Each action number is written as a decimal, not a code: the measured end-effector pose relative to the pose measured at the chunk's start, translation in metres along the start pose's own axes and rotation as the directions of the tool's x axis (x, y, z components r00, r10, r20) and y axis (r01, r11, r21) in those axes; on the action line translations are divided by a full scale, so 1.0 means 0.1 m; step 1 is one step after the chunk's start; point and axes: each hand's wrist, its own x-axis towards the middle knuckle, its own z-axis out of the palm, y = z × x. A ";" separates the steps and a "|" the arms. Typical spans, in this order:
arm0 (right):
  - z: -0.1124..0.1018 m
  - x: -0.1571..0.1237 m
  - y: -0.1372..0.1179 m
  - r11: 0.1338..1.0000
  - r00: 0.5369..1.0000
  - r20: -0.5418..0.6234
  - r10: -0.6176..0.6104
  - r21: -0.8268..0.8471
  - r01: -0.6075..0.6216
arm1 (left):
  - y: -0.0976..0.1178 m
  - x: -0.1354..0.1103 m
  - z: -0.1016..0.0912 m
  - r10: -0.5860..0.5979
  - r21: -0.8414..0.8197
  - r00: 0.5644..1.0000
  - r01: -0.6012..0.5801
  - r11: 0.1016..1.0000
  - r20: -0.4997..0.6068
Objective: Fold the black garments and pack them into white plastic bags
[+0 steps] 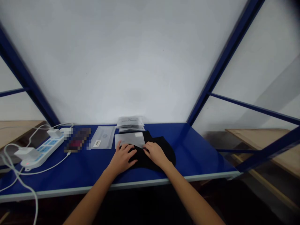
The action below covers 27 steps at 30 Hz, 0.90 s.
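Note:
A black cloth item (165, 148) lies loosely on the blue table, and its exact kind cannot be made out. On top of its left part rests a frosted plastic bag (130, 138) with a small pale label at the upper right. My left hand (123, 157) lies with fingers spread over the bag's near left edge and the cloth. At the bag's near right corner, my right hand (154, 153) has its fingers and thumb closed on the bag's edge, its palm over the cloth. Part of the cloth is hidden under the bag and both hands.
Behind the bag stands a stack of packed printed bags (130, 122) against the wall. Further left lie a flat frosted bag (103, 137) with a barcode label and a pixelated phone (78, 139). A white power strip (48, 146) with chargers and a loose cable (52, 168) occupies the left end.

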 end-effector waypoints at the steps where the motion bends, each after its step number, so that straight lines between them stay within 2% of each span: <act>1: 0.01 0.01 0.00 1.000 1.000 -0.004 0.001 -0.010 -0.001 | -0.01 0.02 0.02 -0.002 0.028 1.000 0.002 1.000 0.006; 4: 0.02 0.04 -0.02 1.000 1.000 -0.018 -0.007 -0.025 0.006 | -0.03 0.09 0.05 -0.023 0.125 1.000 0.023 0.992 -0.006; 7: -0.03 0.06 -0.05 0.999 0.999 -0.039 -0.027 -0.037 0.026 | 0.01 0.17 0.04 -0.054 0.196 0.994 0.072 0.978 -0.094; 11: -0.16 0.06 -0.13 0.997 0.985 -0.160 -0.059 -0.059 0.050 | 0.06 0.33 0.06 -0.064 0.228 0.967 0.122 0.966 -0.248; 13: -0.21 0.03 -0.18 0.996 0.974 -0.215 -0.074 -0.062 0.062 | 0.08 0.39 0.11 -0.066 0.231 0.959 0.133 0.964 -0.276; 15: -0.21 -0.02 -0.19 0.994 0.971 -0.220 -0.093 -0.070 0.079 | 0.10 0.41 0.19 -0.081 0.225 0.971 0.132 0.965 -0.223; 17: -0.16 -0.10 -0.17 0.992 0.975 -0.192 -0.108 -0.085 0.093 | 0.12 0.38 0.25 -0.073 0.193 0.993 0.090 0.977 -0.094; 20: -0.06 -0.24 -0.08 0.991 0.983 -0.157 -0.098 -0.110 0.081 | 0.11 0.25 0.28 0.081 0.060 0.992 -0.087 0.994 0.095; 22: -0.01 -0.31 -0.03 0.990 0.984 -0.153 -0.089 -0.126 0.070 | 0.08 0.17 0.24 0.178 -0.035 0.975 -0.175 0.984 0.131; 24: 0.00 -0.35 0.01 0.988 0.983 -0.157 -0.100 -0.134 0.080 | 0.03 0.16 0.18 0.167 -0.067 0.978 -0.159 0.985 0.123; 27: 0.00 -0.38 0.02 0.987 0.979 -0.157 -0.128 -0.119 0.110 | -0.05 0.24 0.13 0.020 -0.002 0.987 -0.020 1.000 0.161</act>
